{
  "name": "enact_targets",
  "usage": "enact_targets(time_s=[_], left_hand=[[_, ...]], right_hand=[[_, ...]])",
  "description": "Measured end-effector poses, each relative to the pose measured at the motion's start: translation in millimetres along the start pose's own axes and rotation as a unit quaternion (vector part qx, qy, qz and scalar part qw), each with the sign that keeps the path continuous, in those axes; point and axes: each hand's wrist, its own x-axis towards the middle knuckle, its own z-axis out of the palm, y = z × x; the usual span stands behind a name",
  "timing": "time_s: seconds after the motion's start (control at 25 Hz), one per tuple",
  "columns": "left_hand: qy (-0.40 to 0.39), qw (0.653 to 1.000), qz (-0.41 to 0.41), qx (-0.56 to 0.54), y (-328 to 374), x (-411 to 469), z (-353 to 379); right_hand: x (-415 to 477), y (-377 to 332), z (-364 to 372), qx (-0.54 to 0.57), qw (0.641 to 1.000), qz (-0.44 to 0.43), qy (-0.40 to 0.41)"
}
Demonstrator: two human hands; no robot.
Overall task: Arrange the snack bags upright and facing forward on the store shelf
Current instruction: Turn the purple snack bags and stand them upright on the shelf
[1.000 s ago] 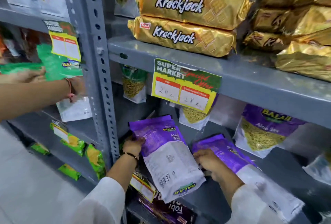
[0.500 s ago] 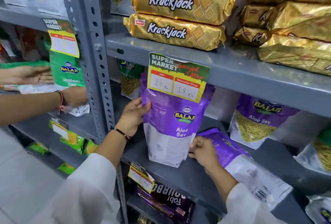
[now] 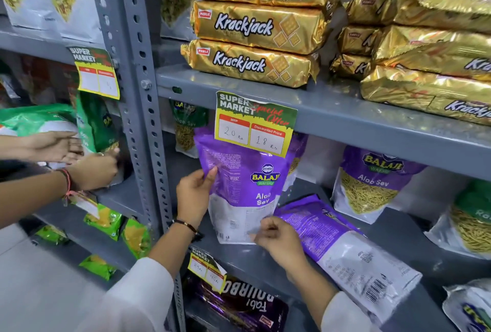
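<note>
A purple Balaji Aloo Sev bag [image 3: 243,185] stands upright on the grey middle shelf [image 3: 414,236], its top tucked behind the price tag. My left hand [image 3: 195,193] grips its left edge. My right hand [image 3: 279,244] pinches its bottom right corner. A second purple Aloo Sev bag [image 3: 345,252] lies flat, back side up, just right of my right hand. A third one [image 3: 372,180] stands upright and facing forward further right.
Another person's two hands [image 3: 79,159] handle green bags [image 3: 95,122] on the left shelf bay. Gold Krackjack packs [image 3: 252,63] fill the shelf above. A slotted steel upright [image 3: 143,108] divides the bays. A green Ratlami Sev bag [image 3: 186,127] stands at the back.
The purple bag went from lying flat in my hands to standing upright on the shelf. My left hand slid down its left edge and my right hand took its bottom corner.
</note>
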Motion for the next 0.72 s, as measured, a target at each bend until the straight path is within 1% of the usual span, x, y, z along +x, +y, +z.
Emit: enact_targets(time_s=[0.04, 0.08, 0.12, 0.16, 0.2, 0.28, 0.32, 0.36, 0.4, 0.44, 0.48, 0.52, 0.6, 0.68, 0.72], left_hand=[[0.051, 0.994, 0.035, 0.085, 2.3, -14.4, 2.6], [0.08, 0.982, 0.072, 0.152, 0.4, -30.7, 6.0], [0.081, 0.974, 0.108, 0.182, -0.8, -50.3, 11.0], [0.058, 0.968, 0.13, 0.205, -3.1, -68.3, 17.2], [0.013, 0.968, 0.134, 0.212, -1.9, -84.5, 22.6], [-0.093, 0.975, 0.108, 0.172, -1.1, -102.7, 25.9], [-0.11, 0.979, 0.097, 0.144, 1.5, -101.9, 23.2], [-0.094, 0.986, 0.08, 0.114, 2.4, -93.1, 18.6], [-0.035, 0.994, 0.056, 0.083, 1.0, -76.4, 14.4], [0.031, 0.998, 0.028, 0.048, -2.8, -53.6, 9.1], [0.063, 0.998, -0.011, 0.002, -5.3, -31.0, 3.6], [0.048, 0.996, -0.056, -0.058, -9.0, -9.8, 0.1], [-0.04, 0.98, -0.136, -0.141, -14.8, 14.5, 1.3], [-0.092, 0.965, -0.181, -0.169, -18.1, 19.5, 4.9], [-0.092, 0.962, -0.187, -0.175, -20.5, 19.5, 4.7]], right_hand=[[2.3, 0.2, 1.1, 0.01, 1.0, -0.002, -0.026], [3.3, 0.8, 2.5, 0.02, 0.999, -0.012, -0.046], [3.6, 2.7, 5.3, 0.031, 0.997, -0.035, -0.06], [4.5, 6.8, 10.0, 0.025, 0.996, -0.063, -0.055], [6.5, 11.9, 15.0, 0.014, 0.995, -0.092, -0.044], [8.9, 15.6, 22.9, -0.016, 0.994, -0.105, -0.005], [9.8, 12.8, 21.9, -0.026, 0.995, -0.093, 0.016], [13.6, 10.5, 18.3, -0.021, 0.996, -0.079, 0.028], [18.4, 7.9, 12.1, -0.006, 0.998, -0.064, 0.017], [25.1, 6.5, 4.7, 0.017, 0.999, -0.049, -0.017], [29.8, 1.2, -4.6, 0.034, 0.997, -0.032, -0.067], [35.2, -4.2, -12.6, 0.049, 0.992, -0.022, -0.117], [44.8, -12.3, -24.2, 0.043, 0.984, -0.012, -0.171], [53.8, -13.4, -28.2, 0.042, 0.982, -0.005, -0.185], [56.8, -13.1, -28.6, 0.039, 0.981, -0.002, -0.188]])
